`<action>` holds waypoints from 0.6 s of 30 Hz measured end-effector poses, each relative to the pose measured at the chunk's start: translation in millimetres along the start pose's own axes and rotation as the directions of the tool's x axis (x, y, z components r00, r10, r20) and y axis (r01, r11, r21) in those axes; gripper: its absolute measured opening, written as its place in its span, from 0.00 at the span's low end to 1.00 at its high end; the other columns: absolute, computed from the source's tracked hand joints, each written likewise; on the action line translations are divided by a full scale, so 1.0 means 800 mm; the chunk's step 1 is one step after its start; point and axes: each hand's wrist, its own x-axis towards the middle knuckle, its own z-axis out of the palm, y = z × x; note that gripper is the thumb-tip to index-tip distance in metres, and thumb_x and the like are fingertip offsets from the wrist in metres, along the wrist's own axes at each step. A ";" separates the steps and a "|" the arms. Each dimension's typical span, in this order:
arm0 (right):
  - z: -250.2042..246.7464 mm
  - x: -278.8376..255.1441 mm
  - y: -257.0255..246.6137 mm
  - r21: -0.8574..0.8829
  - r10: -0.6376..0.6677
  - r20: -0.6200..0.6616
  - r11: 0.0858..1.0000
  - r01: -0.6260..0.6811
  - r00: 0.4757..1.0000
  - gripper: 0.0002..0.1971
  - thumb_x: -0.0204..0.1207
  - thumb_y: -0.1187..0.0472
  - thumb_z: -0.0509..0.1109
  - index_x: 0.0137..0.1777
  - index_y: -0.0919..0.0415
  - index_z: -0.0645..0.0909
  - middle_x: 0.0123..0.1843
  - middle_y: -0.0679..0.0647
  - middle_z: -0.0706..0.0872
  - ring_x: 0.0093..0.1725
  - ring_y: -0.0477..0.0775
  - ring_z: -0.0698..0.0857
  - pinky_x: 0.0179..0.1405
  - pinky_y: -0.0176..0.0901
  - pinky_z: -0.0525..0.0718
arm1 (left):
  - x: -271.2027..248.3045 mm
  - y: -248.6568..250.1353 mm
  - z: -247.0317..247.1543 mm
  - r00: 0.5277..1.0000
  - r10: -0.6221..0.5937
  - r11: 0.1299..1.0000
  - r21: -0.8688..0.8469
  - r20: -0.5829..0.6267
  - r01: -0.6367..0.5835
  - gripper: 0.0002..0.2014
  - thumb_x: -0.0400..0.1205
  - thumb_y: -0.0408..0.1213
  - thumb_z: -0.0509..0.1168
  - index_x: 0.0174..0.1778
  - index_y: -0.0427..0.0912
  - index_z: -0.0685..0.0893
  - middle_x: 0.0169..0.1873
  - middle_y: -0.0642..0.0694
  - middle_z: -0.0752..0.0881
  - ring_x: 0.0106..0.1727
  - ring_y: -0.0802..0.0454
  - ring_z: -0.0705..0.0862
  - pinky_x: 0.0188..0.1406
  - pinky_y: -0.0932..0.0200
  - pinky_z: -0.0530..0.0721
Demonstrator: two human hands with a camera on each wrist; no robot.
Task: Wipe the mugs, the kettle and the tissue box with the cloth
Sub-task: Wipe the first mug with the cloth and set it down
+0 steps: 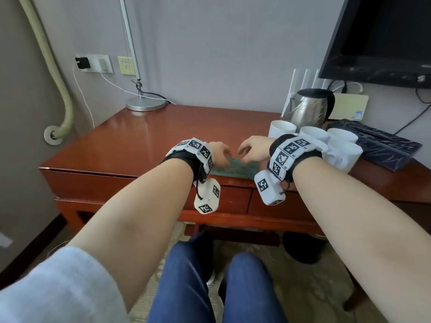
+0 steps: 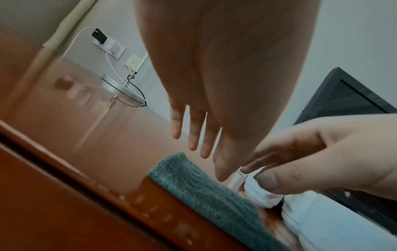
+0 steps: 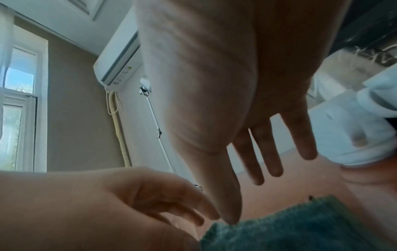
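A teal cloth (image 1: 235,169) lies flat at the wooden table's front edge, also visible in the left wrist view as the cloth (image 2: 206,191) and in the right wrist view as the cloth (image 3: 290,225). My left hand (image 1: 221,153) and right hand (image 1: 250,149) hover just above it, fingers loosely spread, holding nothing. Several white mugs (image 1: 312,134) stand in a cluster to the right. Behind them stands a steel kettle (image 1: 307,109). A dark patterned tissue box (image 1: 382,145) lies at the far right.
A desk lamp's round base (image 1: 145,104) stands at the table's back left, with cables running to wall sockets (image 1: 93,64). A black television (image 1: 382,38) hangs at the upper right. A white router (image 1: 305,76) stands behind the kettle.
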 end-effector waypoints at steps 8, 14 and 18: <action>0.033 0.005 0.021 0.051 0.112 -0.026 0.993 -0.111 0.993 0.35 0.80 0.52 0.69 0.83 0.56 0.59 0.83 0.56 0.64 0.78 0.57 0.69 0.70 0.46 0.70 | 0.004 -0.014 0.023 0.996 -0.083 0.995 -0.055 -0.021 0.082 0.26 0.84 0.38 0.66 0.78 0.39 0.72 0.74 0.39 0.76 0.71 0.41 0.78 0.65 0.52 0.78; 0.058 0.013 0.036 0.105 0.180 -0.034 0.979 -0.176 0.983 0.36 0.77 0.52 0.72 0.82 0.59 0.62 0.79 0.58 0.70 0.77 0.59 0.70 0.74 0.50 0.70 | 0.008 -0.015 0.031 0.992 -0.117 0.990 -0.079 -0.048 0.113 0.19 0.84 0.35 0.67 0.71 0.35 0.79 0.68 0.38 0.82 0.68 0.41 0.80 0.61 0.54 0.79; 0.059 0.024 0.042 0.172 0.227 -0.081 0.962 -0.211 0.971 0.26 0.70 0.51 0.78 0.67 0.56 0.78 0.63 0.57 0.81 0.64 0.58 0.78 0.66 0.55 0.78 | 0.015 -0.015 0.027 0.986 -0.148 0.986 -0.091 -0.073 0.141 0.18 0.83 0.33 0.67 0.69 0.35 0.80 0.67 0.38 0.82 0.66 0.41 0.81 0.59 0.54 0.80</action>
